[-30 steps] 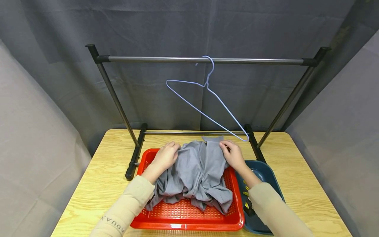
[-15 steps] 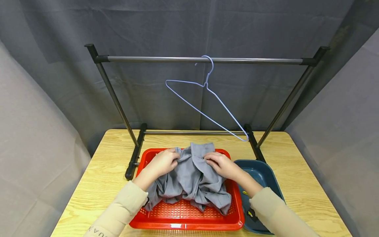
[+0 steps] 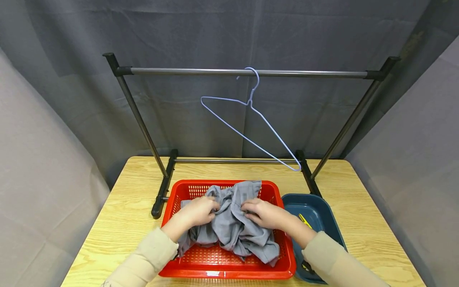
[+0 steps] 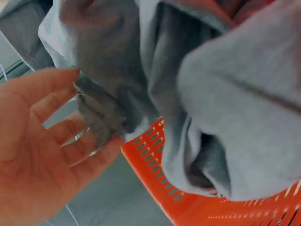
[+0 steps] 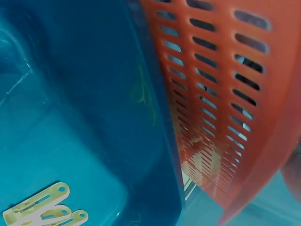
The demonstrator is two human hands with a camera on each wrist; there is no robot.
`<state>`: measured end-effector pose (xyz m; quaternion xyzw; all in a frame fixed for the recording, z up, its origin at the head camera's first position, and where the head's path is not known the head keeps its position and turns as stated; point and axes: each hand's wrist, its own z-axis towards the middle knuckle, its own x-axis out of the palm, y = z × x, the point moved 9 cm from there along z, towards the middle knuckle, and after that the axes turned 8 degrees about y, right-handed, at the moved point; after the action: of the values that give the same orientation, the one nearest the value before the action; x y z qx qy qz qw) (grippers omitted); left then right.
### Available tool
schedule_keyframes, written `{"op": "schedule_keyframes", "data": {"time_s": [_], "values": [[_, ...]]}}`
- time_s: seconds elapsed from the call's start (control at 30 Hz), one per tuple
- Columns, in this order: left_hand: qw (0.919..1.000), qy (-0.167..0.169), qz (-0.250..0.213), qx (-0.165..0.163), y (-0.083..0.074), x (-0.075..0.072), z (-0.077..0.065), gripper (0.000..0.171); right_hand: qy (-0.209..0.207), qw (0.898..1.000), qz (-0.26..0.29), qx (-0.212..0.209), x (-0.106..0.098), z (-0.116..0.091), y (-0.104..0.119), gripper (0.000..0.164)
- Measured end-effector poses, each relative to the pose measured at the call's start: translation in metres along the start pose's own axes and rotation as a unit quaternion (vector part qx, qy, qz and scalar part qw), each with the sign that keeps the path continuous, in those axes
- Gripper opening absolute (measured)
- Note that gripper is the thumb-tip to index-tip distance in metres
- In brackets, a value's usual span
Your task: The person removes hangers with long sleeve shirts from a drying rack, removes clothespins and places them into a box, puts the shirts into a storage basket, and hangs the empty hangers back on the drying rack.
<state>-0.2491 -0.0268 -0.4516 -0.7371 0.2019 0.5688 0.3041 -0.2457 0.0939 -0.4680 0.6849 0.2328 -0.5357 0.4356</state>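
Observation:
A crumpled grey garment [image 3: 229, 229] lies in the red basket [image 3: 226, 274], its upper part bunched between the hands. My left hand [image 3: 197, 211] pinches the cloth on the left side. In the left wrist view, that hand's fingertips [image 4: 113, 143] are at a fold of the garment, with the basket wall [image 4: 155, 183] behind. My right hand [image 3: 263, 213] holds the cloth on the right with bent fingers, and a flap of it rises past the fingertips. The right wrist view shows only the basket side [image 5: 216, 84] and a blue tray [image 5: 94, 84]; the held cloth is hidden there.
A lilac hanger [image 3: 247, 137] hangs tilted from the rail [image 3: 305, 73] of a metal rack. Beside the basket, under my right forearm, stands the blue tray [image 3: 305, 201] with yellow clothespins [image 5: 37, 205]. The wooden table [image 3: 107, 231] extends to either side.
Both hands have come down and toward me, and the right one has moved left, closer to the left hand. The garment's upper edge has dropped from beyond the basket's back rim to about that rim.

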Motion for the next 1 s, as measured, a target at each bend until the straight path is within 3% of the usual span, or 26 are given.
{"op": "schedule_keyframes", "data": {"time_s": [0.1, 0.23, 0.37, 0.67, 1.0], "values": [[0.9977, 0.049, -0.031, -0.035, 0.004, 0.014, -0.001, 0.028, 0.027, 0.999, -0.022, 0.016, 0.007, 0.000, 0.001, 0.029], [0.9871, 0.109, -0.068, -0.095, 0.009, 0.031, -0.006, 0.055, 0.059, 0.996, -0.045, 0.041, 0.018, -0.001, 0.001, 0.041], [0.9800, 0.137, -0.074, -0.124, 0.011, 0.042, -0.007, 0.063, 0.076, 0.994, -0.046, 0.060, 0.027, -0.002, -0.001, 0.051], [0.9744, 0.166, -0.037, -0.148, 0.011, 0.060, -0.005, 0.070, 0.128, 0.986, -0.049, 0.096, 0.049, 0.002, -0.007, 0.056], [0.9756, 0.153, -0.085, -0.132, 0.017, 0.057, -0.005, 0.072, 0.091, 0.989, -0.064, 0.099, 0.040, -0.003, -0.005, 0.054]]}}
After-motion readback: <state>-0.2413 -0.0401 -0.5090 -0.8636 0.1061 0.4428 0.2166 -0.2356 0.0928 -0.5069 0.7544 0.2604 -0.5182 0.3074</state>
